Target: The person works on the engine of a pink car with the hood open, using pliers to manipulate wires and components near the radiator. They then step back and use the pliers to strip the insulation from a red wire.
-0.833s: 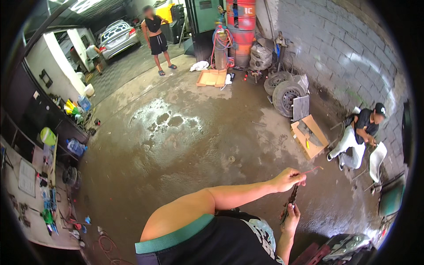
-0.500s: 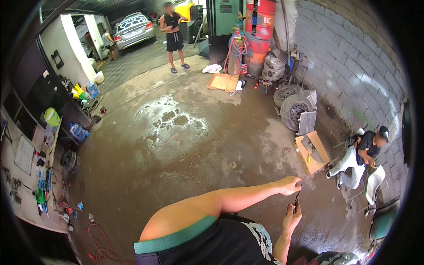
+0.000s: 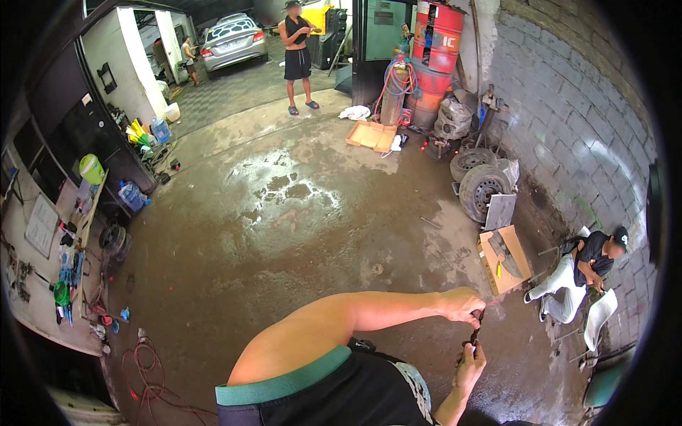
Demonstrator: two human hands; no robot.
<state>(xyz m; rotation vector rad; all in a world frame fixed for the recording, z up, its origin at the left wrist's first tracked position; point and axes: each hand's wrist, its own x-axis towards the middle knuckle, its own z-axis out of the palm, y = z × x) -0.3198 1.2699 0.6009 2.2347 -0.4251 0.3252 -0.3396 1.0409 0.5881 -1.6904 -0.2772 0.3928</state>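
Observation:
My left arm stretches across to the right, and my left hand (image 3: 462, 305) is closed, its fingertips pinched at the upper end of a slim dark object (image 3: 475, 336). Below it, my right hand (image 3: 469, 366) grips the lower end of the same object, thumb and fingers wrapped around it. The object stands roughly upright between the two hands; it is too small for me to make out its kind. A thin reddish bit shows beside the left fingertips. Both hands are in the air above the wet brown floor (image 3: 320, 263).
Beyond my hands lies an open cardboard box (image 3: 506, 280) with a yellow-handled tool. A person (image 3: 579, 270) sits by the block wall at right, near a white chair (image 3: 601, 319). Wheels (image 3: 484, 192), red drums (image 3: 435, 67) and a gas cylinder (image 3: 393, 99) stand behind. Hose (image 3: 153, 383) lies left.
My left hand has come in closer, its fingers now bunched at the object's upper end. My right hand is slightly lower. The whole scene has shifted a little as my head moved.

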